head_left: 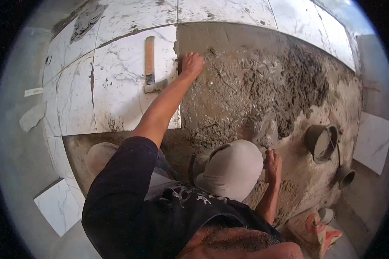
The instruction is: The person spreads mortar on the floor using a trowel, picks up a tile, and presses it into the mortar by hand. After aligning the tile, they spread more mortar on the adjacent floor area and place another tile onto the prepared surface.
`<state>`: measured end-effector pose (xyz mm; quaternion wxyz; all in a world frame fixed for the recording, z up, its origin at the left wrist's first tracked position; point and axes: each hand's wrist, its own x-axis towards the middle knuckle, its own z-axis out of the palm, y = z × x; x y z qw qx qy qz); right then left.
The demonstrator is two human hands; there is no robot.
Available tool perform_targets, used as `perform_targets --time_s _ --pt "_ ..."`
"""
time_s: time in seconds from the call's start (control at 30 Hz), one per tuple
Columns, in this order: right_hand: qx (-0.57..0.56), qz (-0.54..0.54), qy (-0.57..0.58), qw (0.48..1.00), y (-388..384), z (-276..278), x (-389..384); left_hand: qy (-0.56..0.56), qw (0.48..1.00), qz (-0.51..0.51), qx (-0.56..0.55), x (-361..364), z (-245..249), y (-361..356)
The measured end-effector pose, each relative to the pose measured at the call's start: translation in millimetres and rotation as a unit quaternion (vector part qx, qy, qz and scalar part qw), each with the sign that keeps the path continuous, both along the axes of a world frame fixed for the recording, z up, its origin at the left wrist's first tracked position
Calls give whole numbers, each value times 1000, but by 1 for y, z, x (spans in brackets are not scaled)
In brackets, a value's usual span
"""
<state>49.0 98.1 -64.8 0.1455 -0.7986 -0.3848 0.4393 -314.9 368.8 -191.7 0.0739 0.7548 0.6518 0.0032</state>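
My left hand [192, 65] is closed, its fingers curled down at the wet mortar [224, 90] just beside the edge of a white marbled tile [121, 86]. Whatever it may hold is hidden. On that tile lies a hammer [150, 58] with a wooden handle, to the left of my left forearm. Low on the right, my right hand [272, 166] grips a trowel [268, 131] by its handle. The trowel's blade is smeared with mortar and rests at the edge of the rough, darker mortar. My knee in pale trousers [235, 168] is between my hands.
A bucket [321, 143] stands on the right, with a smaller container [345, 177] near it. A torn sack [313, 233] lies at lower right. Loose tiles lie at the right [372, 142] and lower left [59, 207]. A grey rag [87, 22] is at upper left.
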Motion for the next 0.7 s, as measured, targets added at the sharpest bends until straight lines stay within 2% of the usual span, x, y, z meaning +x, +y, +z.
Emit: perform_targets --time_s 0.07,0.13,0.17,0.23,0.33,0.37,0.43,0.5,0.57,0.6,0.63,0.67,0.7 --pt "-30 -40 32 998 -15 -11 5 16 1000 17 -7 2 -6 1" --pt "-5 -72 27 997 -22 -10 -1 -11 999 38 10 1 -8 -2" --pt "-12 -68 35 997 -23 -13 -3 -3 999 42 4 -1 -15 -2" --pt "12 -70 42 997 -15 -15 -5 -65 995 23 76 -1 -22 1" --pt "-9 -61 57 996 4 -10 -13 -47 998 8 34 -2 -18 1" --pt "-26 -12 25 999 9 -14 -11 -49 998 3 37 -2 -21 4" --pt "8 5 10 1000 15 -24 -8 -71 997 8 29 1 -23 4" --pt "39 18 -10 999 16 -47 5 -84 994 -66 -6 9 16 -14" --pt "165 83 -125 975 21 -80 23 -61 972 -145 -173 14 26 -51" --pt "169 67 -134 974 33 -83 27 -69 945 -193 -254 12 34 -78" --pt "191 57 -129 971 46 -84 32 -58 929 -261 -256 10 29 -114" --pt "212 50 -123 968 58 -83 36 -43 877 -357 -317 1 26 -144" --pt "161 40 -118 979 75 -69 41 -17 836 -405 -369 -3 36 -173"
